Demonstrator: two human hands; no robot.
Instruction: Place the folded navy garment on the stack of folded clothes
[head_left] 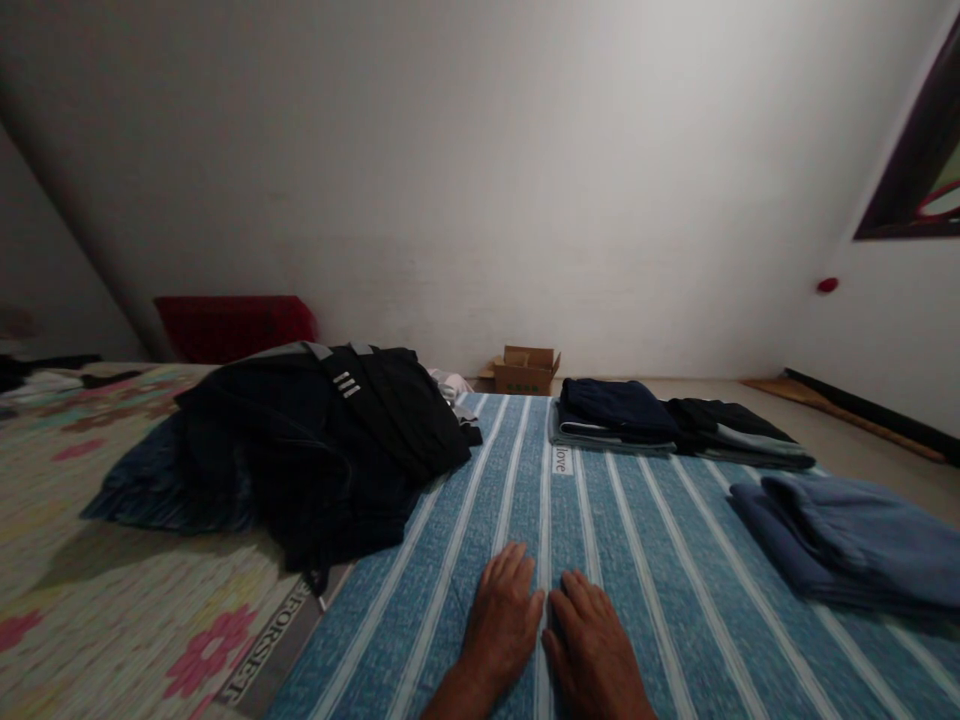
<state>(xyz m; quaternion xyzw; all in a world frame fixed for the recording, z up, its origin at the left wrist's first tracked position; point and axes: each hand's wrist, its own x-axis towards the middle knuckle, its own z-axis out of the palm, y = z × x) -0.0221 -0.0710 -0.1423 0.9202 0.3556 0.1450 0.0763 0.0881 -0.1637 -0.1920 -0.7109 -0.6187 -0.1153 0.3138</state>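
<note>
My left hand (501, 618) and my right hand (594, 645) lie flat, palms down and side by side, on a blue and white striped sheet (645, 520) at the near edge. Neither hand holds anything. To the left of them rests a loose heap of dark clothes (322, 440), with a black garment showing white stripes on top. At the far end of the sheet lie folded dark garments (622, 412) and a second folded stack (739, 430). Folded blue clothes (855, 545) sit at the right.
A floral sheet (97, 590) covers the left side. A small open cardboard box (526, 370) stands on the floor by the white wall. A red cushion (234, 327) leans at the back left. A dark window frame (915, 160) is at the upper right.
</note>
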